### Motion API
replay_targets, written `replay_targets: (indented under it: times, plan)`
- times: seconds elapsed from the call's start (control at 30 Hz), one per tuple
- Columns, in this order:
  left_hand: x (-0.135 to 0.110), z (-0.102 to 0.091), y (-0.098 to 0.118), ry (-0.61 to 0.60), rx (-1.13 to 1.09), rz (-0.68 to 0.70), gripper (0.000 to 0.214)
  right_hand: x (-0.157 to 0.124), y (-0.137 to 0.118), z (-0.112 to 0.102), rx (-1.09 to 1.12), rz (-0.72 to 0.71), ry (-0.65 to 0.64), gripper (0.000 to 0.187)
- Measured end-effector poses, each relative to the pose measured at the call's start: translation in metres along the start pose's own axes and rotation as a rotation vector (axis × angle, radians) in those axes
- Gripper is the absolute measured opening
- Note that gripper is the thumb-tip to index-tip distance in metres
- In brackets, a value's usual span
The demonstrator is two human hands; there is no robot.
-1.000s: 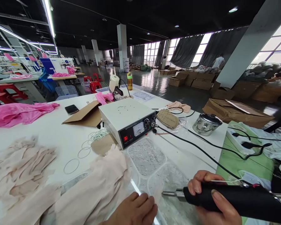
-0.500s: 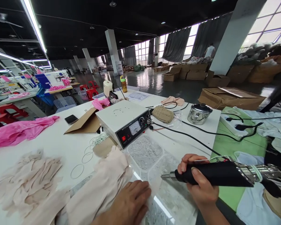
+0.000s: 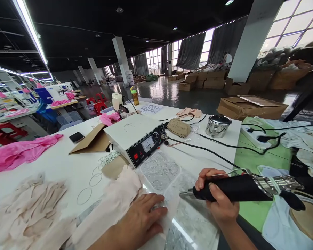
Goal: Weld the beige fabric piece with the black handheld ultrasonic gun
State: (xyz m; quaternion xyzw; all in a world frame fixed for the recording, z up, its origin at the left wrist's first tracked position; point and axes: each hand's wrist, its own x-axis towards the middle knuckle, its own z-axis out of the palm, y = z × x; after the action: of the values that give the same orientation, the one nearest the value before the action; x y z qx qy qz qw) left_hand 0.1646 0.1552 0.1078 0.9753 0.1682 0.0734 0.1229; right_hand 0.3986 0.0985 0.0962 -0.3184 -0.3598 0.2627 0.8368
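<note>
Handheld tool (image 3: 232,188): at the table's near right, long axis running left-right across our view, metal tip (image 3: 187,193) pointing left.
Right hand (image 3: 223,209): fingers and thumb wrapped around the tool's black body, just behind the tip.
Left hand (image 3: 146,215): palm down, fingers extended, resting on the right edge of the beige fabric (image 3: 101,211); no grasp that we can see.
Key relation: tip sits right of our left fingertips, near but apart. Fabric lies left of the tip, long axis slanting from near left up toward the control box (image 3: 146,144); left hand is nearer to it.
Tip contact: we can't tell whether it touches the pale layer beneath.
Steel mug (image 3: 218,126): lid on, contents hidden.
Bottle (image 3: 134,96): amber inside, far edge of the table (image 3: 67,166).
Carton (image 3: 250,107): beyond the table, flat sheet on top; we can't see inside.
</note>
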Motion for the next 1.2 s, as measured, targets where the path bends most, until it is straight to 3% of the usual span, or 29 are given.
replay_targets:
  times: [0.3, 0.57, 1.2]
  plan:
    - [0.005, -0.002, -0.003, 0.054, 0.017, 0.107, 0.032, -0.007, -0.012, 0.007, -0.013, 0.025, 0.018, 0.013]
    - [0.013, -0.01, -0.007, 0.0, 0.038, 0.336, 0.015, -0.008, -0.007, 0.005, -0.059, 0.032, -0.044, 0.01]
    - [0.027, -0.014, -0.023, -0.018, 0.054, 0.531, 0.019, -0.002, -0.008, 0.009, -0.064, -0.014, -0.051, 0.014]
